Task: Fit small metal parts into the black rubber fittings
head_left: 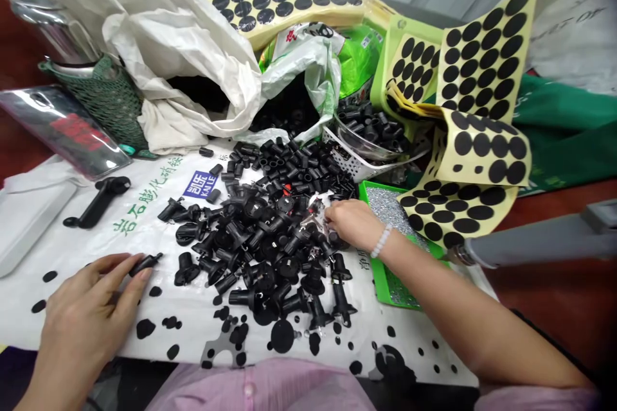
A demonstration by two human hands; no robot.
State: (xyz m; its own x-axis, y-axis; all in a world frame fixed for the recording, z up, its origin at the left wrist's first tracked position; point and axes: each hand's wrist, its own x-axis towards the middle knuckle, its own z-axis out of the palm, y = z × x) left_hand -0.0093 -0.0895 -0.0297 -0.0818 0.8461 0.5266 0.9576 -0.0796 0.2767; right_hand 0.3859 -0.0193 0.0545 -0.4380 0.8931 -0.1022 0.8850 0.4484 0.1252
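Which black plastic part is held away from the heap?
The slim narrow-tipped part, pinched in the left hand; the heaped parts lie jumbled together.

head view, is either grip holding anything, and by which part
Left grip: a small black piece, by its thicker end. Right grip: at the pile; whether it holds anything cannot be told.

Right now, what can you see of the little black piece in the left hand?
The little black piece looks like plastic, with a body narrowing to a thin tip, pointing picture-right. It's tilted, pinched by fingers of the left hand, which partly hide it, over the white sheet, left of the black pile.
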